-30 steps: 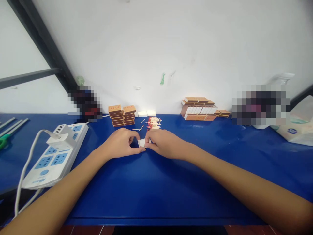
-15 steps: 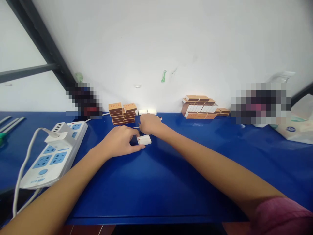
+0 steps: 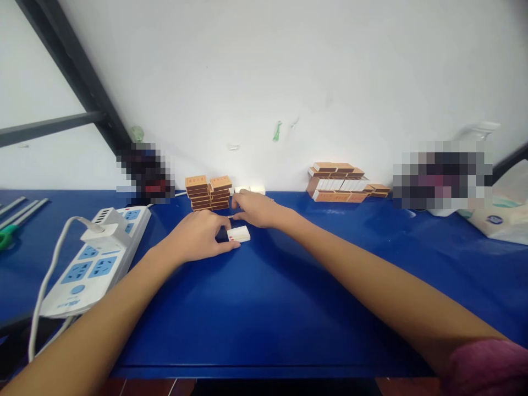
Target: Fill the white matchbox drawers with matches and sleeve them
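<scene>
My left hand (image 3: 202, 235) curls around a small white matchbox tray (image 3: 240, 234), thumb at its near side and fingers at its far left corner. Reddish match heads show at the tray's left end, with pale sticks inside. Just beyond it, my right hand (image 3: 259, 209) is bent with its fingertips pointing left. A thin matchstick (image 3: 230, 216) shows at its thumb tip, close to my left index finger; the grip itself is small and partly hidden. Behind my hands stands a stack of orange-brown matchboxes (image 3: 207, 193). White trays (image 3: 257, 190) lie against the wall, partly covered by my right hand.
More matchboxes (image 3: 338, 182) are piled at the back right. On the left lies a white power strip (image 3: 88, 269) with a plugged-in adapter and cable. Green-handled scissors (image 3: 8, 235) are at the far left, a tissue pack (image 3: 501, 219) at the right. The blue table (image 3: 268, 308) ends in front.
My left hand and the tray have shifted slightly left in view, and more red match heads show. The right hand's fingers have uncurled a little. The view has moved slightly.
</scene>
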